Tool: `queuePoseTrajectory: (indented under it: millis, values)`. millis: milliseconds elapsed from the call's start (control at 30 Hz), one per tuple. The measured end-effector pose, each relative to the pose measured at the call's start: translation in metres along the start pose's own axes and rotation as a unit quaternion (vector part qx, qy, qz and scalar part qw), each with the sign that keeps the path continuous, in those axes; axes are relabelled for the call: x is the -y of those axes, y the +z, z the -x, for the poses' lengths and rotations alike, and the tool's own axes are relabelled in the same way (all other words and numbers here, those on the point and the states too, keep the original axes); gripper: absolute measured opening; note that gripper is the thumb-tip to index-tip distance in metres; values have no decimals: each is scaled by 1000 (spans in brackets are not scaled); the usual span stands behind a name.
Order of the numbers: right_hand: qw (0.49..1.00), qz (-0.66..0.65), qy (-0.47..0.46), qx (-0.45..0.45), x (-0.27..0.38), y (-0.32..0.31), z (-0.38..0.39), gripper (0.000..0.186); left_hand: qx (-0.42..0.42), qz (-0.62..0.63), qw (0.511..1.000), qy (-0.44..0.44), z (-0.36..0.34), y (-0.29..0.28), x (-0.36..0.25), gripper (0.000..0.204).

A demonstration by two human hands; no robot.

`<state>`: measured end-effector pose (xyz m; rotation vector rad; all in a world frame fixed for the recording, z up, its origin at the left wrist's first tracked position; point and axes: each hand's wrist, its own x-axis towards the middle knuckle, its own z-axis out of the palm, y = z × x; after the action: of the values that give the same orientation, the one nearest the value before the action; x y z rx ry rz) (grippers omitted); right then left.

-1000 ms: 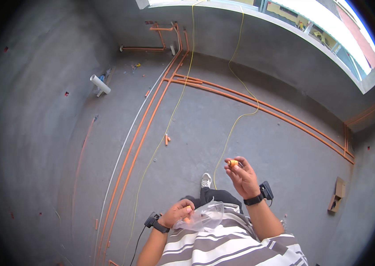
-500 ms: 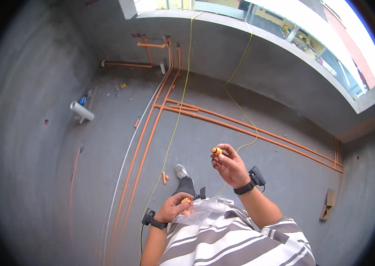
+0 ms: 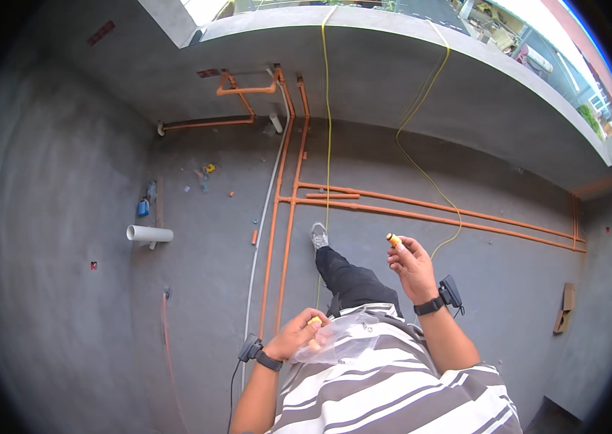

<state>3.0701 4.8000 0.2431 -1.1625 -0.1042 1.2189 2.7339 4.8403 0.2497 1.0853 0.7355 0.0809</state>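
Note:
My right hand [image 3: 413,266] is raised in front of me and pinches a small orange pipe fitting [image 3: 393,239] at its fingertips. My left hand [image 3: 298,334] is held close to my striped shirt and grips a clear plastic bag [image 3: 342,334]; a small yellow-orange piece [image 3: 316,319] shows at its fingers. Both wrists carry black bands with a small device. One of my legs, in dark trousers with a grey shoe [image 3: 318,235], steps forward on the concrete floor.
Orange pipes [image 3: 288,217] run along the grey concrete floor and branch right [image 3: 450,213] toward the wall. A yellow cord [image 3: 328,130] hangs from the window ledge. A white pipe stub [image 3: 149,233] juts from the left wall. A cardboard piece [image 3: 565,307] lies at right.
The view has swung toward the far wall as I stepped forward. My right hand stays raised with the fitting; my left hand has kept hold of the bag.

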Motion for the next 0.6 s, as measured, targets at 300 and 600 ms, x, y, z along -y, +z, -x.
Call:
queuePoseTrajectory:
  millis: [300, 600]
  values:
    - [997, -47, 41, -38, 14, 185, -289, 20, -139, 91, 986, 21, -77, -244, -103, 24]
    - [997, -53, 53, -32, 23, 340, -423, 21, -79, 285, 946, 130, -164, -426, -213, 36]
